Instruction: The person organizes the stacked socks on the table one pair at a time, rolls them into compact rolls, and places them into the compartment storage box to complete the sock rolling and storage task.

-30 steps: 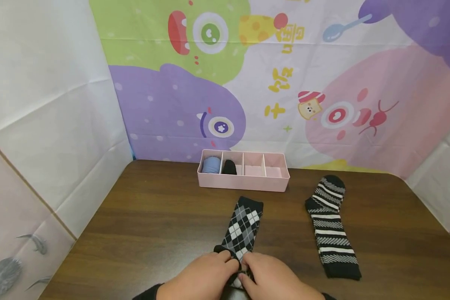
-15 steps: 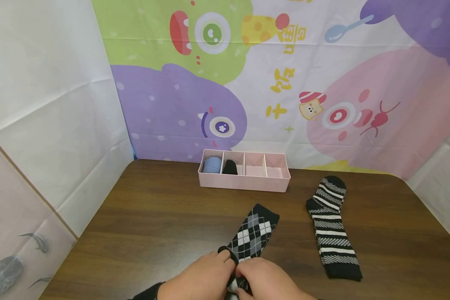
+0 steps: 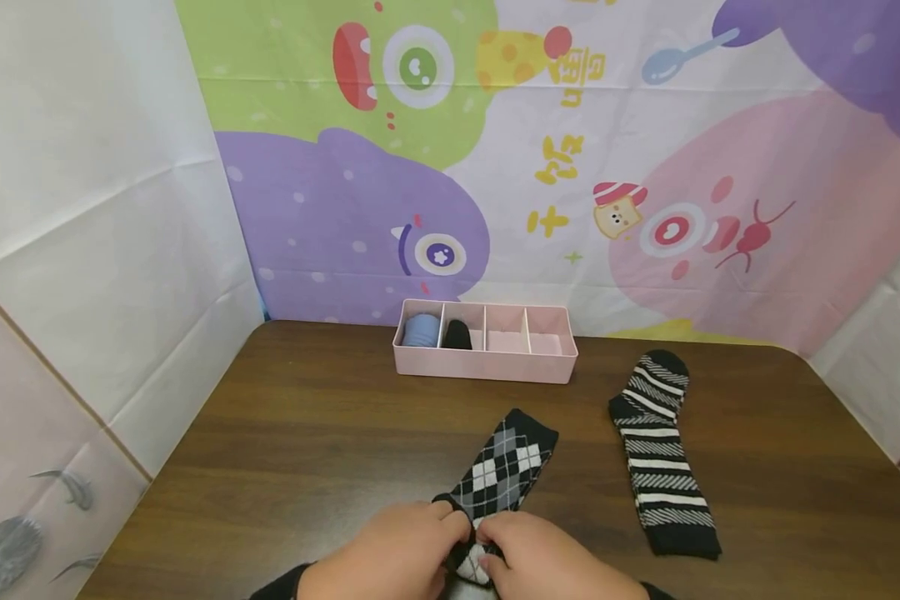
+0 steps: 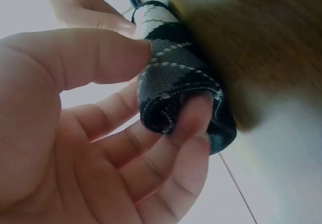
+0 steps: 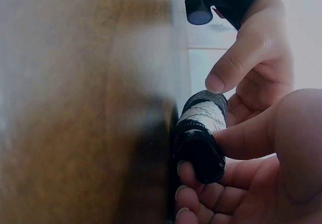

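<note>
Argyle sock [image 3: 504,467] is gripped by two hands [image 3: 393,546] [image 3: 551,557] before one pink box [image 3: 486,366].

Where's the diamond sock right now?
In the head view, the diamond sock is at lower centre, held by the left hand and right hand, left of the striped sock.
</note>
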Available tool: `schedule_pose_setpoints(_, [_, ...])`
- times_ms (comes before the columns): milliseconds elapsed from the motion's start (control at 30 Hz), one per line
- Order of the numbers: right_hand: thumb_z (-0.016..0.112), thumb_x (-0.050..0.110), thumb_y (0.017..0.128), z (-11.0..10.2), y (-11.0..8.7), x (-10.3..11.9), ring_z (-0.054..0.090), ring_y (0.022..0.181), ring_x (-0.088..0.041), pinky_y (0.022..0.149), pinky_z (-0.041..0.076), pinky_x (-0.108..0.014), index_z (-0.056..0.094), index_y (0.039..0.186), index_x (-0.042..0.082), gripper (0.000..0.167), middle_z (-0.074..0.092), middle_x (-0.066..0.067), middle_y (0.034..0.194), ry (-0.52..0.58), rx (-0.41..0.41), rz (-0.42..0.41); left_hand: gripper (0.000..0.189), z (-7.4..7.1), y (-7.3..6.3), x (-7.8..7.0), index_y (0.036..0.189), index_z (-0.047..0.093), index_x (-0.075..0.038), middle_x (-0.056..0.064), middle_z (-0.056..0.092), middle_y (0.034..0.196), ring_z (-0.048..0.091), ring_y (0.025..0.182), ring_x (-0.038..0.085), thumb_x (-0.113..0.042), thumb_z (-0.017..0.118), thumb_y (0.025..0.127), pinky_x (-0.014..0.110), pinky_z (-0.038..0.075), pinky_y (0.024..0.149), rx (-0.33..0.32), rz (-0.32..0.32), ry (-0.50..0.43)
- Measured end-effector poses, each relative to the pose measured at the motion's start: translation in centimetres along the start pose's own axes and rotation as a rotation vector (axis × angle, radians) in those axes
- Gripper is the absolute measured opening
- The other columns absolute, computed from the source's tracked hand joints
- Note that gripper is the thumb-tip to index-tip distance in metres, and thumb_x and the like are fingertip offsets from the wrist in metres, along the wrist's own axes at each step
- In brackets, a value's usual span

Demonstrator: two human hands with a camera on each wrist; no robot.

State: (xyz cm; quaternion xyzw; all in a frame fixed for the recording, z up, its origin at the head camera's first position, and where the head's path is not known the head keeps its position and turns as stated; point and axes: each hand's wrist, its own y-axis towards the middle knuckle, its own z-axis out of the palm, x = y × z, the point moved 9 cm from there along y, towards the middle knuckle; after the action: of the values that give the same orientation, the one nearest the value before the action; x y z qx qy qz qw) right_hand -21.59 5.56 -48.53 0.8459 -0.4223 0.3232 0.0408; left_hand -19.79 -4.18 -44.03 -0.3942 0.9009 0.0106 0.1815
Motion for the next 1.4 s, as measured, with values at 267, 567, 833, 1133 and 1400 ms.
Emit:
schedule_pose_setpoints(267, [0.061, 0.023, 0.104, -0.5, -0.3, 0.6, 0.048, 0.073, -0.006, 0.070, 0.045, -0.030, 0.062, 0.091, 0.019, 0.013, 0.051, 0.012, 0.082, -0.006, 0.009, -0.002, 0.012, -1.0, -0.2, -0.7, 0.101, 0.074, -0.021, -0.013, 0.053, 0.095, 0.048, 0.086, 0.006, -0.020, 0.079, 0.090, 0.024, 0.048, 0.079, -0.116, 0.070, 0.130])
schedule_pose_setpoints(567, [0.058, 0.023, 0.105, -0.8, -0.8, 1.3, 0.046, 0.073, -0.005, 0.069, 0.045, -0.028, 0.059, 0.091, 0.019, 0.014, 0.048, 0.014, 0.081, -0.045, -0.035, -0.018, 0.015, -0.3, 0.4, -0.4, 0.105, 0.072, -0.021, -0.015, 0.061, 0.094, 0.053, 0.080, 0.002, -0.015, 0.077, 0.093, 0.025, 0.051, 0.076, -0.079, 0.039, 0.064])
schedule_pose_setpoints(833, [0.063, 0.020, 0.101, -1.5, -1.2, 1.8, 0.045, 0.074, -0.003, 0.067, 0.045, -0.028, 0.055, 0.094, 0.021, 0.011, 0.046, 0.014, 0.083, -0.109, -0.148, -0.043, 0.016, -0.1, 0.4, -0.4, 0.104, 0.067, -0.022, -0.014, 0.060, 0.090, 0.051, 0.075, 0.002, -0.014, 0.076, 0.093, 0.024, 0.049, 0.071, -0.076, 0.038, 0.036])
schedule_pose_setpoints(1133, [0.068, 0.012, 0.093, -2.5, -2.1, 4.3, 0.045, 0.082, -0.005, 0.072, 0.046, -0.022, 0.061, 0.091, 0.020, 0.010, 0.047, 0.012, 0.091, -0.288, -0.340, -0.272, 0.018, 0.1, 0.3, -0.7, 0.103, 0.069, -0.020, -0.016, 0.054, 0.084, 0.049, 0.069, 0.001, -0.009, 0.077, 0.091, 0.019, 0.045, 0.066, -0.036, 0.028, -0.058])
schedule_pose_setpoints(1400, [0.081, 0.040, 0.086, -1.9, -1.8, 4.1, 0.044, 0.086, -0.002, 0.079, 0.047, -0.024, 0.063, 0.096, 0.018, 0.030, 0.046, 0.014, 0.093, -0.297, -0.180, -0.241, 0.017, 0.8, 0.3, 0.4, 0.112, 0.066, -0.018, -0.012, 0.048, 0.096, 0.052, 0.074, 0.001, -0.014, 0.072, 0.097, 0.020, 0.047, 0.068, 0.019, -0.061, -0.204])
